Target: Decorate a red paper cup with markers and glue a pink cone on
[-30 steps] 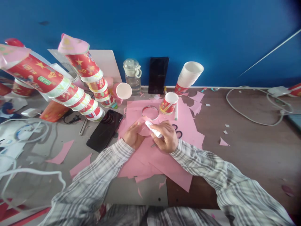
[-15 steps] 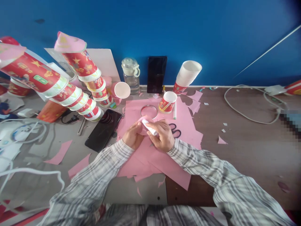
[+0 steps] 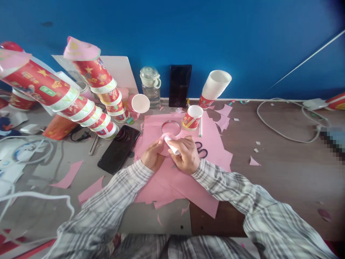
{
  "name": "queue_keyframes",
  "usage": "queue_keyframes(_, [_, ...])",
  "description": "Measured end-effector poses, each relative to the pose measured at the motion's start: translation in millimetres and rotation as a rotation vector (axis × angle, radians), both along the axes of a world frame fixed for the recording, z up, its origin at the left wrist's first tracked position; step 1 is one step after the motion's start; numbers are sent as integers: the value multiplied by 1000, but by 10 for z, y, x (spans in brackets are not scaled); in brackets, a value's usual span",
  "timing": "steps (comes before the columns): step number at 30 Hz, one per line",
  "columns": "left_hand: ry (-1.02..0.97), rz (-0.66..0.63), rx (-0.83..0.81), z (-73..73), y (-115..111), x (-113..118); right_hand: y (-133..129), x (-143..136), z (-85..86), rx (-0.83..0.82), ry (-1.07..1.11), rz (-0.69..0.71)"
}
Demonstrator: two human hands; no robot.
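My left hand (image 3: 153, 155) is closed on a small rounded piece of pink paper (image 3: 162, 148), held above the stacked pink sheets (image 3: 159, 187). In my right hand (image 3: 188, 155) is a white glue stick (image 3: 173, 146), slanted with its upper end against the pink piece. Black-handled scissors (image 3: 202, 150) lie partly hidden under my right hand. Just beyond my hands are a round metal ring (image 3: 170, 123) and a red-and-white paper cup (image 3: 192, 118). A white pen-like stick (image 3: 200, 128) lies beside that cup.
Two towers of red paper cups (image 3: 93, 73) with pink tops rise at left. A dark phone (image 3: 118, 149) lies near my left arm; another phone (image 3: 180, 85) leans on the wall between a water bottle (image 3: 150, 86) and stacked cups (image 3: 215, 86). A cable (image 3: 285, 138) curls at right.
The glue stick has shifted slightly against the pink piece in my right hand. Both hands stay in nearly the same place; everything else is unchanged.
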State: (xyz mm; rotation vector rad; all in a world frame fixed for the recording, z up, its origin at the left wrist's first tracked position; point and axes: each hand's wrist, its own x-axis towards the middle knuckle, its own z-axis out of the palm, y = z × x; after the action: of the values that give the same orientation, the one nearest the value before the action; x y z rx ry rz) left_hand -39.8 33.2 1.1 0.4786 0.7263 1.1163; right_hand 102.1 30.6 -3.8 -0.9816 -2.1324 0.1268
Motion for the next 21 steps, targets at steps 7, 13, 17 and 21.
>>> queue_keyframes(7, [-23,-4,-14,-26,12,-10,53,56,-2,-2,-14,-44])
queue_keyframes(13, [-25,-21,-7,4,1,-4,28,45,11,-30,24,-31])
queue_keyframes(17, [-32,-33,14,30,5,1,15,20,22,-9,-3,15])
queue_keyframes(21, [-38,-49,-7,-46,28,-35,76,73,-1,-31,15,-72])
